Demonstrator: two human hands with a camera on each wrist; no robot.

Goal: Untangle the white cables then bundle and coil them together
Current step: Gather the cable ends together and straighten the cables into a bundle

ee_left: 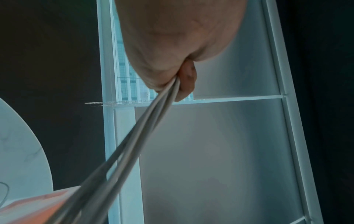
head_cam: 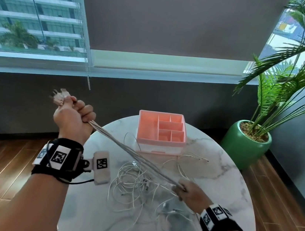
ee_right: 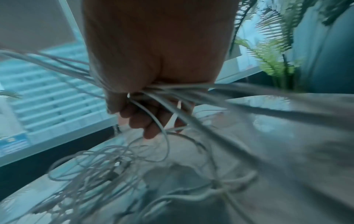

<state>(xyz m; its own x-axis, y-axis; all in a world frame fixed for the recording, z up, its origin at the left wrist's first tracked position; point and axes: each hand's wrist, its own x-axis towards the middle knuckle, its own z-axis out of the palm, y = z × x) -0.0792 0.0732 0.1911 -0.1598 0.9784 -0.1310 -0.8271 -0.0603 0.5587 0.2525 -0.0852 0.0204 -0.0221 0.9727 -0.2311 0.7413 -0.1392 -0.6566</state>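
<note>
Several white cables (head_cam: pixel 131 149) run taut in a bundle between my two hands. My left hand (head_cam: pixel 74 116) is raised left of the table and grips the bundle in a fist, with the plug ends (head_cam: pixel 60 96) sticking out above it. In the left wrist view the cables (ee_left: pixel 134 144) leave the left hand (ee_left: pixel 180 78) downward. My right hand (head_cam: pixel 189 191) grips the same bundle low over the table; in the right wrist view its fingers (ee_right: pixel 145 118) curl round the cables (ee_right: pixel 172 94). The loose remainder of the cables (head_cam: pixel 137 191) lies tangled on the marble table (head_cam: pixel 217 174).
A pink compartment organizer (head_cam: pixel 162 131) stands at the table's far side, with cable ends (head_cam: pixel 198 157) lying beside it. A potted palm in a green pot (head_cam: pixel 244 145) stands on the floor to the right. Window, blind and blind chain (head_cam: pixel 89 80) are behind.
</note>
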